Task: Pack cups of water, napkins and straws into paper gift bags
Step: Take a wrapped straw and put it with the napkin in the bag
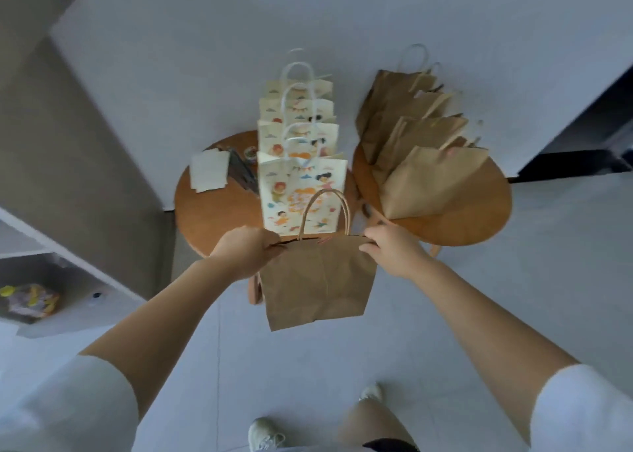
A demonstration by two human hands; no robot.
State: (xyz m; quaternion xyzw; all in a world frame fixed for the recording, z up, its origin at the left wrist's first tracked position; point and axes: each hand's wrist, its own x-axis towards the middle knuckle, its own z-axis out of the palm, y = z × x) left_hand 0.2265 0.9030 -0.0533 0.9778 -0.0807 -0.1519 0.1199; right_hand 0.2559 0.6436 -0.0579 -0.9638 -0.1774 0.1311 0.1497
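A plain brown paper bag (317, 282) hangs in the air in front of the left round table. My left hand (248, 251) grips its top left edge and my right hand (394, 251) grips its top right edge. Its twisted paper handle (325, 212) stands up between my hands. Behind it, several printed cream gift bags (301, 191) stand in a row on the left table (212, 219). Several brown bags (428, 177) lean together on the right table (472, 219). No cups or straws are visible.
A stack of pale napkins or cards (209, 171), a dark flat object (243, 172) and a small round item (250, 152) lie on the left table. A shelf unit (51, 280) holding a colourful package stands at the left. My shoes (263, 432) show below on the tiled floor.
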